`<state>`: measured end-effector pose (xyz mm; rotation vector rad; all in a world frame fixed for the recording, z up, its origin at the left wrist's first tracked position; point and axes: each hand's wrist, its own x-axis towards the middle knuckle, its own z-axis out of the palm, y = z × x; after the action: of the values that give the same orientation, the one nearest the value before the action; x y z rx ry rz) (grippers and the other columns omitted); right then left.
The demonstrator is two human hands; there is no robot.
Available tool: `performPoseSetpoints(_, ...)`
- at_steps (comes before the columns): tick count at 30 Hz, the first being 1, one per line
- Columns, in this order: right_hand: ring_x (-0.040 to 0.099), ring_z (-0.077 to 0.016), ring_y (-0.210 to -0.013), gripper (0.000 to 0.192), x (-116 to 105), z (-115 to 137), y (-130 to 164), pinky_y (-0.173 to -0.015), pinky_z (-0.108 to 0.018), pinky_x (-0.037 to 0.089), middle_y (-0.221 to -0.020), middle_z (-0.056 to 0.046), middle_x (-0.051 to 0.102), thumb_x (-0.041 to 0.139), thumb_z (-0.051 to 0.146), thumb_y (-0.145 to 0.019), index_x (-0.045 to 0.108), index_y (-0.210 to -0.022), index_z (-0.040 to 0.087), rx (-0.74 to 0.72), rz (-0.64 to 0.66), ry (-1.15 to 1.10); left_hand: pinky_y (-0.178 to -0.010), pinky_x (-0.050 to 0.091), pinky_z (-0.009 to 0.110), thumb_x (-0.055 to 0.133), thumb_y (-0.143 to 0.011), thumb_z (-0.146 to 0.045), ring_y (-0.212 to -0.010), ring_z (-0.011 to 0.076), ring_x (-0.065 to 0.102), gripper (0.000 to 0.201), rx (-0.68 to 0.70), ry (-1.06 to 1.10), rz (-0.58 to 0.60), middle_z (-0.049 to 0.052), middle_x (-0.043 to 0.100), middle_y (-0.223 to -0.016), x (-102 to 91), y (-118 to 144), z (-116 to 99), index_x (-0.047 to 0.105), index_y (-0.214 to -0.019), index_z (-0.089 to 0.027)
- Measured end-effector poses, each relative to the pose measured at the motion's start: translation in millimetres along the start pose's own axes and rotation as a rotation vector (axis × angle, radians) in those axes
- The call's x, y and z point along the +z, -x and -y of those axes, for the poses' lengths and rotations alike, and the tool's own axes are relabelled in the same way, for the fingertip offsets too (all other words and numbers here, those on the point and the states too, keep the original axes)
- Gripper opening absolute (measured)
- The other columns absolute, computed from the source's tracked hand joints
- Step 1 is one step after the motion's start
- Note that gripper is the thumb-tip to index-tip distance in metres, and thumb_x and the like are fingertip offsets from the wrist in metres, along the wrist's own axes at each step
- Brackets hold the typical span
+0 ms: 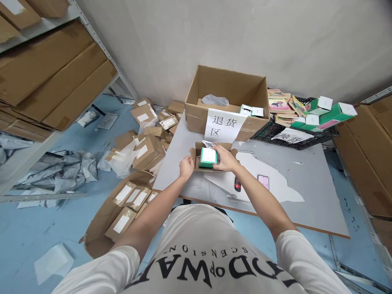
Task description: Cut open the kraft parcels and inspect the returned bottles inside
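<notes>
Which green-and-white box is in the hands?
The green box inside the small open carton at the table's middle, under the right hand; the others lie stacked on the black crate.

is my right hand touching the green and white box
Touching. The head view shows the right hand with fingers lying on the green and white box inside the small open carton.

A small green-and-white cardboard product box [208, 157] sits tilted inside a small open brown cardboard shipping carton [197, 157], which lies on the grey bench [306, 192].

White short-sleeved T-shirt [202, 249] with black printed lettering; bare forearms, no gloves.
</notes>
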<state>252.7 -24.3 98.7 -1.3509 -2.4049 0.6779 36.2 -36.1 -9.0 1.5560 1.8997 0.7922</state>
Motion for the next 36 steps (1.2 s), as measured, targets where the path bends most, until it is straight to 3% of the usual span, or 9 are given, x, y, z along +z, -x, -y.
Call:
performPoseSetpoints(6, 0.051, -0.0277, -0.111, 0.068, -15.0, -3.6, -2.5, -0.09, -0.037, 0.042, -0.122, -0.013, 0.052, 0.065, 0.025, -0.061, 0.041, -0.124, 0.016, -0.032, -0.123, -0.049, -0.08, 0.043, 0.031, 0.045, -0.082, -0.023, -0.082, 0.0236, 0.065, 0.028, -0.039, 0.004, -0.04, 0.012, 0.071, -0.085, -7.1, -13.2, -2.6, 0.065, -0.1, -0.014)
performPoseSetpoints(14, 0.052, -0.0273, -0.106, 0.064, -57.2, 12.6, 0.1, -0.084, -0.036, 0.046, -0.117, -0.012, 0.053, 0.062, 0.023, -0.06, 0.045, -0.121, 0.016, -0.049, -0.184, -0.084, -0.077, 0.045, 0.03, 0.052, -0.077, -0.023, -0.081, 0.023, 0.066, 0.022, -0.092, 0.022, 0.004, 0.008, 0.071, -0.079, -8.3, -20.5, -4.4, 0.066, -0.093, -0.017)
performPoseSetpoints(22, 0.054, -0.0259, -0.098, 0.061, -91.4, 21.1, 6.1, -0.078, -0.038, 0.049, -0.109, -0.009, 0.056, 0.066, 0.021, -0.053, 0.05, -0.112, 0.019, -0.118, -0.292, -0.16, -0.088, 0.046, 0.033, 0.059, -0.079, -0.032, -0.104, 0.0258, 0.062, 0.035, -0.205, 0.047, 0.059, 0.013, 0.068, -0.11, -15.2, -7.6, -15.3, 0.063, -0.109, -0.013)
performPoseSetpoints(27, 0.054, -0.0254, -0.097, 0.059, -104.4, 24.9, 10.4, -0.068, -0.034, 0.051, -0.109, -0.009, 0.056, 0.066, 0.022, -0.053, 0.052, -0.11, 0.019, -0.101, -0.33, -0.189, -0.096, 0.043, 0.036, 0.063, -0.079, -0.04, -0.114, 0.0274, 0.057, 0.047, -0.297, 0.335, 0.025, 0.017, 0.063, -0.119, -30.1, 6.2, -35.0, 0.058, -0.116, -0.012)
performPoseSetpoints(31, 0.055, -0.0248, -0.097, 0.061, -113.2, 25.1, 19.0, -0.062, -0.03, 0.051, -0.111, -0.009, 0.056, 0.065, 0.023, -0.053, 0.052, -0.112, 0.019, -0.076, -0.374, -0.223, -0.104, 0.038, 0.035, 0.065, -0.078, -0.046, -0.126, 0.0261, 0.048, 0.058, -0.237, 0.66, 0.048, 0.015, 0.058, -0.127, -43.8, 29.9, -48.0, 0.051, -0.126, -0.016)
performPoseSetpoints(36, 0.055, -0.0243, -0.097, 0.064, -116.4, 11.3, 31.3, -0.061, -0.027, 0.049, -0.111, -0.008, 0.056, 0.067, 0.026, -0.053, 0.051, -0.114, 0.019, -0.015, -0.466, -0.278, -0.105, 0.037, 0.04, 0.068, -0.071, -0.056, -0.124, 0.0276, 0.05, 0.064, -0.215, 0.815, 0.184, 0.014, 0.059, -0.125, -33.9, 75.0, -78.1, 0.054, -0.122, -0.02)
